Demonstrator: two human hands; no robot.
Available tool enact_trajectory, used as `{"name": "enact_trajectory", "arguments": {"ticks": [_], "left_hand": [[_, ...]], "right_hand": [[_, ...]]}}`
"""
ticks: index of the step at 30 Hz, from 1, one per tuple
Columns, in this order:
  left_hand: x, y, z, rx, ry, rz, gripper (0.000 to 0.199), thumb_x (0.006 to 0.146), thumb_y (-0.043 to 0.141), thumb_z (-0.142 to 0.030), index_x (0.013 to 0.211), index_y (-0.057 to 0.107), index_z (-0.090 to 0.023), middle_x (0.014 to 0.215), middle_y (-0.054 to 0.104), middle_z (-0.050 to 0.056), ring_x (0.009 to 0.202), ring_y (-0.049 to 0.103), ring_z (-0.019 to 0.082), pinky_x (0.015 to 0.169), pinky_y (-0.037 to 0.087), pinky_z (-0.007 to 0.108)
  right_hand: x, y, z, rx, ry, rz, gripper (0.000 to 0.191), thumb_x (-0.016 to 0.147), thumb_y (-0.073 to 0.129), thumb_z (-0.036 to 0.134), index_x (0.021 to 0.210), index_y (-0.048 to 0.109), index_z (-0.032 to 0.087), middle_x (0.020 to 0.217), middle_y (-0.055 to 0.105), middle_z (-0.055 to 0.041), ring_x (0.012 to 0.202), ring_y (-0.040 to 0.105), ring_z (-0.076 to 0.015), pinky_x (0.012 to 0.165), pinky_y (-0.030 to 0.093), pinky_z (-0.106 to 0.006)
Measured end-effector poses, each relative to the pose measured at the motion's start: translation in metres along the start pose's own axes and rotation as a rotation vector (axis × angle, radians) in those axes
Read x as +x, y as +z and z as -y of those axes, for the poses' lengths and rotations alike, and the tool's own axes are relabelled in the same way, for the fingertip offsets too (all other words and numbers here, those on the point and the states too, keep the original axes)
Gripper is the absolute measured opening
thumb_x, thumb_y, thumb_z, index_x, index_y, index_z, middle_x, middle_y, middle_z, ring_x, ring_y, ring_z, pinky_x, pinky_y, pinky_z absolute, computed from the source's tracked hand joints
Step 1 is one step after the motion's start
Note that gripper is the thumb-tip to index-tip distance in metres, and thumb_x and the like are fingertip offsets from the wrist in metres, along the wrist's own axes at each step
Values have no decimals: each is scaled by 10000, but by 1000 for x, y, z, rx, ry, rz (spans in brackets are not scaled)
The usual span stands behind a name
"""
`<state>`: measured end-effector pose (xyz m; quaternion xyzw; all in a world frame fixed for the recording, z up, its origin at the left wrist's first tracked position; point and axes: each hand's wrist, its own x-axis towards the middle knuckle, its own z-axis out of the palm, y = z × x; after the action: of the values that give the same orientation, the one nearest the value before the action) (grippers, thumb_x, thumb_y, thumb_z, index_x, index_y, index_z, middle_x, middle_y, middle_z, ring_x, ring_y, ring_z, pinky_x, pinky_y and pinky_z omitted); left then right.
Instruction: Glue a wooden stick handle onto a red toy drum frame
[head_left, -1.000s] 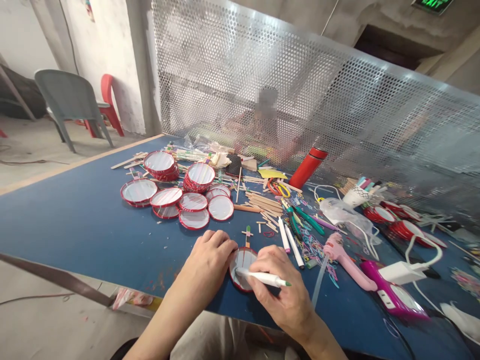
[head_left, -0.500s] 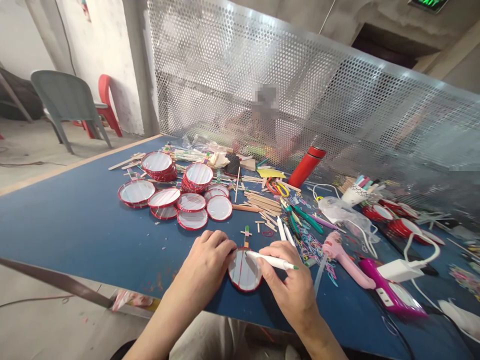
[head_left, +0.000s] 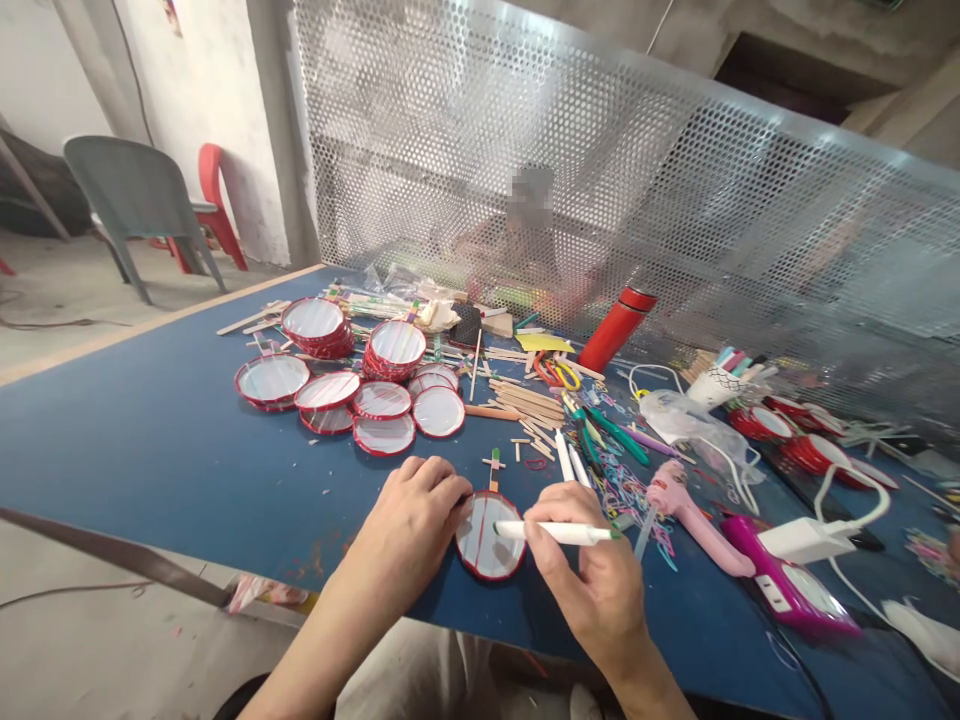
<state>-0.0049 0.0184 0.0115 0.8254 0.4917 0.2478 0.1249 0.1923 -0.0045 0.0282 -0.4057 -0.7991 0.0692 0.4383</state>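
Note:
My left hand [head_left: 412,515] rests curled on the left rim of a red-rimmed round disc [head_left: 480,550], pinning it to the blue table. The disc has a clear, shiny face crossed by thin red lines, and a wooden craft-stick cross [head_left: 493,468] sticks out from its top edge. My right hand [head_left: 589,570] grips a white marker [head_left: 555,533] with a green end. The marker's white end lies just above the disc's face, and I cannot tell whether it touches.
Several stacks of red-rimmed discs [head_left: 313,320] and loose craft sticks [head_left: 525,400] lie ahead. To the right are green-handled pliers [head_left: 616,436], a pink glue gun [head_left: 694,525] and a red flask [head_left: 606,330]. A perforated metal screen [head_left: 525,120] stands behind, with a blurred person [head_left: 532,230] beyond it.
The marker has swung from a downward tilt to nearly level, and my right hand has shifted slightly right. The view has tilted a little, while my left hand stays on the disc.

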Motion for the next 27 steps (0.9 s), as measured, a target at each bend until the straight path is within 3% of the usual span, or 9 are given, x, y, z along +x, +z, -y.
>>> {"name": "enact_trajectory", "arguments": {"ticks": [8, 13, 24, 27], "left_hand": [[0, -1, 0, 6, 9, 1, 166, 945, 549, -167, 1019, 697, -159, 1007, 673, 83, 910, 586, 256, 847, 507, 439], [-1, 1, 1, -1, 4, -4, 157, 944, 553, -173, 1007, 696, -166, 1001, 671, 76, 905, 581, 250, 835, 510, 423], [-1, 0, 0, 6, 8, -7, 169, 957, 527, -182, 1010, 687, -178, 1007, 666, 74, 913, 571, 242, 839, 501, 410], [0, -1, -1, 4, 7, -7, 169, 958, 522, -174, 995, 686, -176, 1001, 668, 72, 907, 573, 237, 839, 499, 405]], "right_hand": [[1, 2, 0, -92, -21, -2, 166, 881, 528, 105, 740, 522, 192, 702, 555, 9, 720, 521, -143, 701, 404, -309], [1, 3, -1, -83, -20, -63, 130, 904, 521, 121, 798, 546, 191, 751, 590, 0, 757, 548, -142, 729, 424, -306], [0, 5, -3, -162, -2, -22, 119, 914, 544, 140, 820, 571, 206, 749, 623, 1, 751, 563, -158, 725, 426, -313], [0, 5, -3, -141, 1, -71, 92, 912, 547, 148, 839, 567, 201, 772, 619, -3, 771, 572, -152, 736, 444, -298]]}}
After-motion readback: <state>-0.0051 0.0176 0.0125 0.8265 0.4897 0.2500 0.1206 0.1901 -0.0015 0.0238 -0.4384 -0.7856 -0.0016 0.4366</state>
